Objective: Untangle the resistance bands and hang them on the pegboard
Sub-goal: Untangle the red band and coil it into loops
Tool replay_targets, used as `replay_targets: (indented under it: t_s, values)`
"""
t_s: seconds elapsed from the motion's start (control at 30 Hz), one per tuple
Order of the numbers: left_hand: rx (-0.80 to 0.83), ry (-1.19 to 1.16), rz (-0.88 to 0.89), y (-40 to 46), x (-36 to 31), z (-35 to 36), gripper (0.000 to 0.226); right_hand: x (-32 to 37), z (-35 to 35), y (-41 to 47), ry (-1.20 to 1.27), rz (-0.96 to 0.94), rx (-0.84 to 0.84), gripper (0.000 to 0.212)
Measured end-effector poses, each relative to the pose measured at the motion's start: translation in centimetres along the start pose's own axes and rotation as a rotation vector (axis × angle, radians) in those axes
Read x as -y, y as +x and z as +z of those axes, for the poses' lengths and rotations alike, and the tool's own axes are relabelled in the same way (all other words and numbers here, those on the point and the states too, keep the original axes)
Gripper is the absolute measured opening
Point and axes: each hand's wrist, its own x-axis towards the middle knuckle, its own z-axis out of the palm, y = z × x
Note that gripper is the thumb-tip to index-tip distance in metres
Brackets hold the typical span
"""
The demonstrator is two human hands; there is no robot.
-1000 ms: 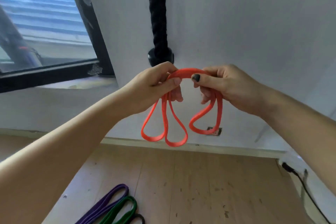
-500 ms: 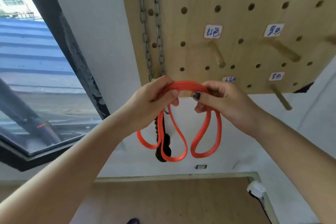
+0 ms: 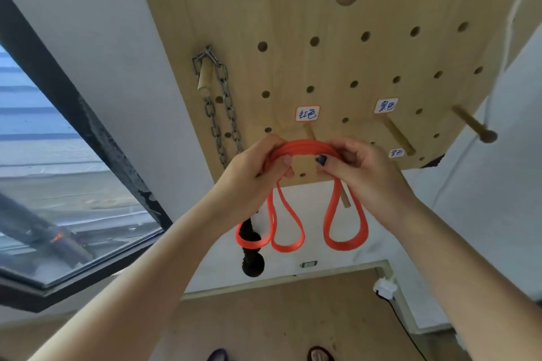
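An orange-red resistance band (image 3: pixel 305 147), folded into several loops, is held between both hands in front of the wooden pegboard (image 3: pixel 293 23). My left hand (image 3: pixel 252 179) pinches its left end and my right hand (image 3: pixel 363 173) grips its right end. Three loops hang down below the hands. The arched top of the band sits just below a wooden peg (image 3: pixel 309 132) under a handwritten label (image 3: pixel 307 113). Part of that peg is hidden behind the band.
More pegs (image 3: pixel 400 138) stick out of the board to the right, one long peg (image 3: pixel 475 127) at the edge. A metal chain (image 3: pixel 218 114) and a black rope (image 3: pixel 251 255) hang at left. A window (image 3: pixel 58 184) is at the left, and a white plug (image 3: pixel 385 287) with a cable lies on the wooden floor.
The view has tilted up from the floor to the pegboard. Both hands have raised the folded band up to the labelled peg. The bands on the floor have left the view.
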Motion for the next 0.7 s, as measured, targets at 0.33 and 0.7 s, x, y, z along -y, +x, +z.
replay_targets:
  t_s: [0.33,0.7]
  values:
    - [-0.026,0.075,-0.062,4.6,1.0,3.0,0.007,-2.9,-3.2,4.9,-0.106,0.005,0.068,0.011]
    - [-0.168,0.236,-0.125,7.7,3.6,4.7,0.013,-6.6,-1.9,8.8,-0.069,-0.008,-0.048,0.009]
